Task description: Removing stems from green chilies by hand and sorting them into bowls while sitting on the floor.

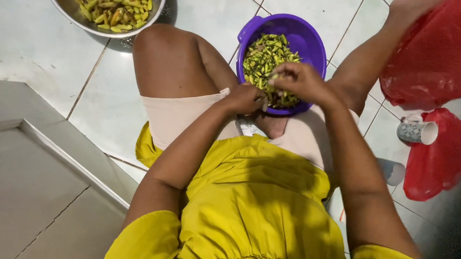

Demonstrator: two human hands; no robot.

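On the white tiled floor (43, 44), at the far left and top, a metal bowl (70, 12) is seen, and it is filled with small green and yellow chillies (116, 11). Next to it, more to the right, a bare knee is bent up, and a yellow shirt (253, 205) is worn by the person who sits on the floor. Between the legs a purple bowl (309, 37) is kept, and a heap of green chillies (263, 57) is held inside it. The left hand (246, 99) is curled shut at the near rim of the purple bowl; what is pinched in it cannot be told, because the fingers are folded over. Just beside it, the right hand (301, 81) is held over the heap, with its fingertips pressed together on one small green chilli. It looks as if the chillies are being picked over one at a time, maybe to have their stalks pulled off, and the heap looks far from done. For the next move, a small careful pinch and a pull would be needed. The heap lies right under the right hand and just ahead of the left one. At the far right, a red plastic bag (432, 61) and a tipped-over cup (417, 131) are seen.
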